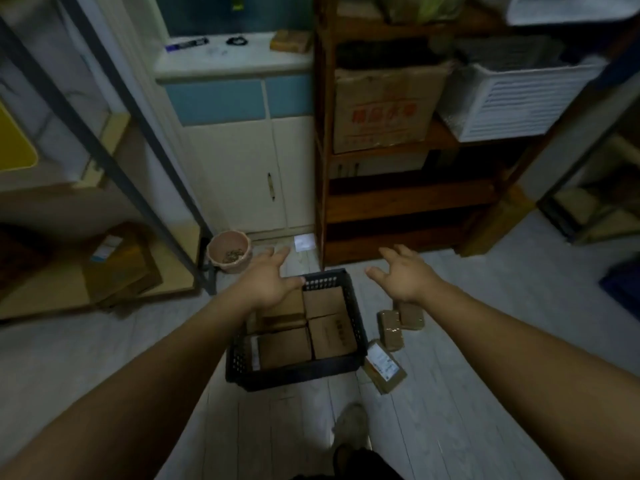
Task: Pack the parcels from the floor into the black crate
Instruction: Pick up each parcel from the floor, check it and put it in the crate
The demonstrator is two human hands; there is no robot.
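Black plastic lattice crate [294, 374] on the pale plank floor [450, 393], brown cardboard parcels [330, 336] packed side by side inside it, three flat brown parcels [390, 330] on the floor just right of it, round pink pot [228, 252] behind-left, dark wooden shelf unit [398, 199] behind-right.

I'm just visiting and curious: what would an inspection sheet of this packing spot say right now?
Surface: pale plank floor, dimly lit.
Job's things: black crate on the floor, holding several cardboard parcels; three wrapped parcels lie on the floor right of it.
Clutter: pink pot and white paper slip beyond the crate.
Hands: left hand open above the crate's far left corner; right hand open above the floor right of the crate; both empty.
Cables: nothing seen on the floor.
Surroundings: wooden shelf with a cardboard box and white slatted basket; cream cabinet.
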